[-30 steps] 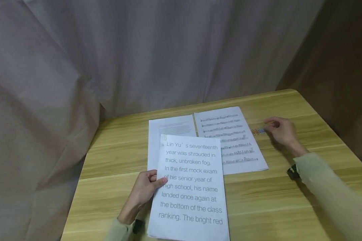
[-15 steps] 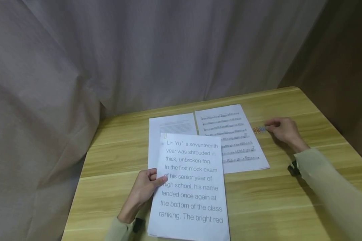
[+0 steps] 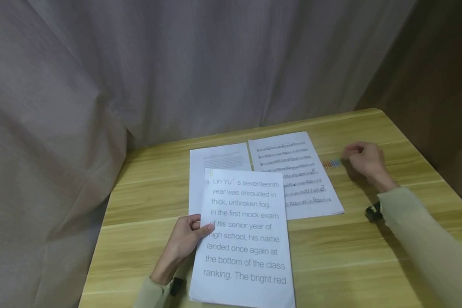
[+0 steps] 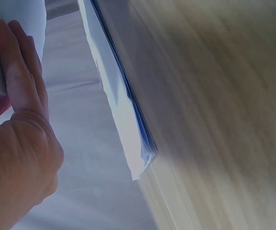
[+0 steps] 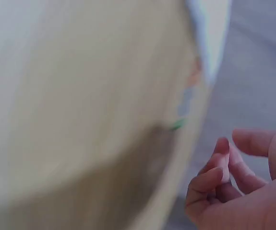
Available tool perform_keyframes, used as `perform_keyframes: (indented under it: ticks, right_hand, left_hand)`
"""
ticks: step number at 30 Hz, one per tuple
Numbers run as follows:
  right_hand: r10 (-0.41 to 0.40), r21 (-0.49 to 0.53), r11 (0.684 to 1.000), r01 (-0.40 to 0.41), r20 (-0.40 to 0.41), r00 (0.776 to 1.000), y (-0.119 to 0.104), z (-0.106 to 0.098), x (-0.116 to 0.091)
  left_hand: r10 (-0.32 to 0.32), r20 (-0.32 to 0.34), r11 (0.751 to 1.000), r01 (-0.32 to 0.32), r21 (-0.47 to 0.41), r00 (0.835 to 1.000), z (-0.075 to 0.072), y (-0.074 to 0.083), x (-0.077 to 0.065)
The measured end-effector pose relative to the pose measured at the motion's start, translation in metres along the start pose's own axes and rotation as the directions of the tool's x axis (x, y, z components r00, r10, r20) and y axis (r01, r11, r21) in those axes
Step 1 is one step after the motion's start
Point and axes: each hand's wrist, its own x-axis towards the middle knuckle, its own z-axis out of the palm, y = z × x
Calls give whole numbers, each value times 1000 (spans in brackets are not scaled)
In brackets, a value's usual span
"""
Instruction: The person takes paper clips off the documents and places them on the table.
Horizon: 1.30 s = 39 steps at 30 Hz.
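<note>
My left hand grips the left edge of a stack of printed sheets, thumb on top and fingers behind. The stack is tilted up towards me, with a yellow paper clip on its top left corner. My right hand hovers just above the right end of a row of coloured paper clips. In the right wrist view its thumb and index fingertips come close together, the other fingers curled. Whether a paper clip is between them I cannot make out. A green paper clip lies below.
Behind the stack lie a text sheet and, to its right, sheet music, both partly covered by it. The wooden table ends at a grey curtain at the back.
My right hand has lifted off the end of the paper clip row and shifted slightly right and away, uncovering a green clip. The left hand and stack have barely moved.
</note>
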Motion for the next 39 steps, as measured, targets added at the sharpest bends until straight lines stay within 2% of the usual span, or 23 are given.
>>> perform_keyframes:
  ticks: [4,9,12,17,23,29,34,39]
  right_hand:
    - [-48,57,997,48,3,999,-45,-2,-20]
    - [-176,100,981,169,71,982,-111,14,-52]
    - [-263,134,960,246,130,956,-140,30,-66]
    - [-375,187,922,339,217,901,-173,63,-79]
    - [-429,200,902,383,309,849,-194,98,-87]
    - [-450,217,893,395,376,810,-201,114,-90]
    - [-411,215,911,351,433,802,-203,121,-93]
    - [-373,209,927,311,439,817,-202,125,-95]
  left_hand:
    - [7,21,1000,-7,-4,1000,4,3,-1]
    - [23,54,1000,-23,-9,998,12,6,-1]
    - [24,70,1000,-23,-18,997,16,6,-1]
    - [20,97,1000,-18,-21,995,23,6,-1]
    - [40,116,999,-39,-4,992,32,5,-3]
    - [66,156,997,-69,15,986,39,1,-4]
    - [72,167,997,-75,7,983,42,1,-5]
    - [68,178,998,-69,-2,982,43,0,-5]
